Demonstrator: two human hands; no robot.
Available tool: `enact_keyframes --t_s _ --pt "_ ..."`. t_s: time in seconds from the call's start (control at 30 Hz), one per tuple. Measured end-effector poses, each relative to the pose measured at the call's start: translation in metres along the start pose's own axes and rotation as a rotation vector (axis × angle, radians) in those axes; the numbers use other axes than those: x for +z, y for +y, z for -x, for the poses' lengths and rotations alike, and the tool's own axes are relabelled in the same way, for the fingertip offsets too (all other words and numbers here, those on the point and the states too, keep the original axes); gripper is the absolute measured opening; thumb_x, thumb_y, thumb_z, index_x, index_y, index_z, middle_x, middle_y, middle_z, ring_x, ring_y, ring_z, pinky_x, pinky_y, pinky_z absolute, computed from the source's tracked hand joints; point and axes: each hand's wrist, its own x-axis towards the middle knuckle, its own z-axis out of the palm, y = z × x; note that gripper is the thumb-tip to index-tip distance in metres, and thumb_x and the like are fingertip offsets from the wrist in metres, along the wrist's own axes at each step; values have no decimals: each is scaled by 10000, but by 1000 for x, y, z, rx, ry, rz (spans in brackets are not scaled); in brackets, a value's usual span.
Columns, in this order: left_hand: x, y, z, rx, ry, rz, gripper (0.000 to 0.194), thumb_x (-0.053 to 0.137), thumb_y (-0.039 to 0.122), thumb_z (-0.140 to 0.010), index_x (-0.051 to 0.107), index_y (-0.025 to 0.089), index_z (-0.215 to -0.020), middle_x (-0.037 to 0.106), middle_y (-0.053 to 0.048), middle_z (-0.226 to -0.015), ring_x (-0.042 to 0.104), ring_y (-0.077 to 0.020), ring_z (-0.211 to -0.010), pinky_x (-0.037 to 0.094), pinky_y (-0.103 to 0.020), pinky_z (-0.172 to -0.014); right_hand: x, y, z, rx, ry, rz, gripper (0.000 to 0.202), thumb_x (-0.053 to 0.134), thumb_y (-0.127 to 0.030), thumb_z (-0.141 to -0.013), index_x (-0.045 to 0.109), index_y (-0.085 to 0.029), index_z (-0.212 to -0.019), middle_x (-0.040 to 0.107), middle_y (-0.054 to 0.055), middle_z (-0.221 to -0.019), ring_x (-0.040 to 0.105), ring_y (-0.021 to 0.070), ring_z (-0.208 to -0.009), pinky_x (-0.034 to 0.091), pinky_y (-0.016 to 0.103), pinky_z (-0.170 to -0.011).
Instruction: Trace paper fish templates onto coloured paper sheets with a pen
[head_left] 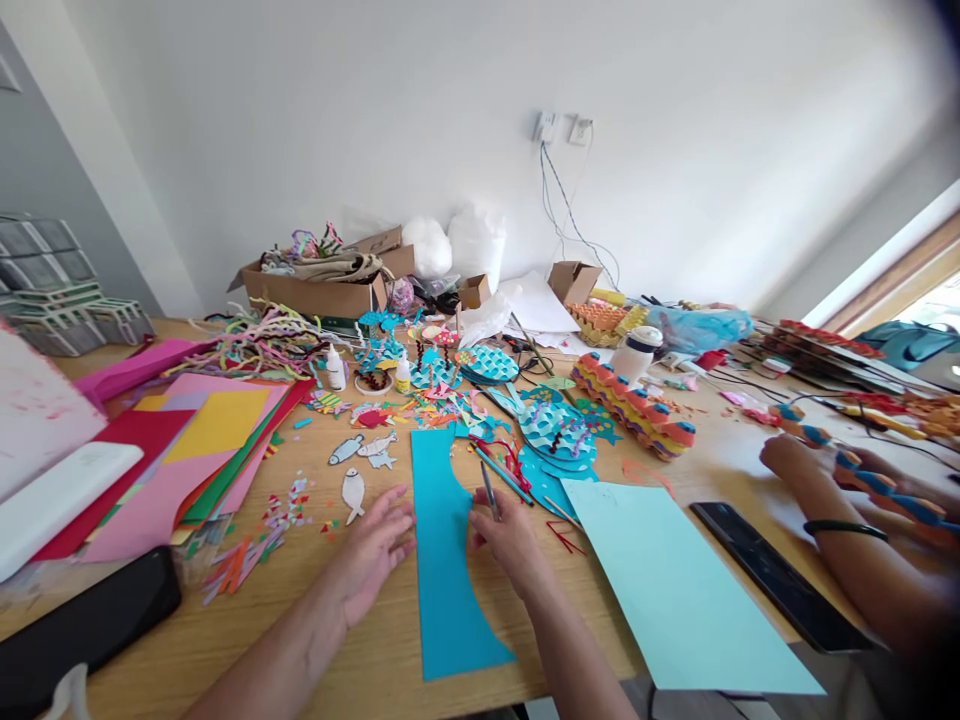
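Observation:
A blue paper strip point(442, 560) with a curved right edge lies on the wooden table between my hands. My left hand point(377, 548) is just left of it, fingers spread and holding nothing. In my right hand point(504, 530), at the strip's curved edge, is a dark pen point(489, 490) gripped between the fingers, its upper end pointing away from me. Small paper fish cutouts, one of them a white fish point(353, 494), lie beyond my left hand. A light aqua sheet point(675, 590) rests to the right of my right hand.
Coloured paper sheets point(217, 425) and a black phone point(97, 625) lie at left. Glue bottles point(336, 368) and paper scraps stand beyond. Decorated blue plates point(555, 430), an egg-carton piece point(634, 408) and a dark phone point(776, 575) are at right. Another person's hand point(796, 458) holds a painted carton strip.

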Motion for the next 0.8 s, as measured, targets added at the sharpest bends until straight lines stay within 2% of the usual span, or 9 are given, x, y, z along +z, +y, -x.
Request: enact_keyframes --t_s 0.17,0.27,0.37,0.47,0.53,0.6,0.7,0.8 --pt "-3 1 -3 -34 26 56 487 477 153 -796 381 203 -1272 543 -107 -1175 583 -142 -964 459 -246 -781 2 -1 2 3 -2 -73 217 503 -217 -657 520 -166 -867 546 -65 -520 544 126 -418 423 238 -465" --pt "-5 0 -8 -6 11 -3 495 484 178 -802 381 198 -1286 567 -104 -1146 599 -129 -913 462 -228 -750 3 -4 3 29 -5 -90 226 516 -223 -636 525 -168 -855 555 -63 -568 532 110 -410 415 232 -452" --pt "-4 0 -17 106 -50 -259 489 475 204 -803 412 206 -1288 603 -80 -1092 600 -149 -898 468 -246 -721 4 -4 3 38 5 -96 231 525 -228 -619 529 -169 -842 550 -66 -588 507 94 -390 408 226 -434" --pt "2 -1 -28 291 -86 -631 425 502 159 -749 563 203 -1168 601 -65 -1139 556 -197 -1013 455 -307 -830 5 -3 3 41 0 -121 242 546 -243 -613 536 -165 -842 559 -53 -626 492 86 -391 407 227 -425" --pt "9 -2 -33 363 -81 -726 419 516 93 -694 627 197 -1084 574 -62 -1197 504 -219 -1101 404 -332 -929 4 -4 4 20 43 -165 273 583 -279 -611 544 -159 -852 592 -14 -737 504 87 -425 419 235 -432" --pt "17 -4 -33 412 -98 -740 445 511 69 -679 634 207 -1084 561 -58 -1221 483 -228 -1135 391 -341 -955 1 -5 6 -6 118 -217 349 623 -333 -614 549 -150 -901 603 19 -829 512 91 -454 419 239 -431" --pt "27 -6 -24 510 -156 -752 458 494 85 -706 619 234 -1120 552 -45 -1240 480 -221 -1153 410 -334 -948 -6 -8 12 5 166 -301 452 660 -399 -629 535 -146 -982 576 -17 -691 477 89 -425 363 220 -391" --pt "32 -6 -11 564 -220 -747 428 498 107 -726 630 265 -1101 559 -27 -1231 503 -205 -1126 435 -302 -918 -16 -9 19 57 111 -420 451 702 -438 -609 529 -161 -920 412 -101 -489 351 52 -344 227 178 -335"
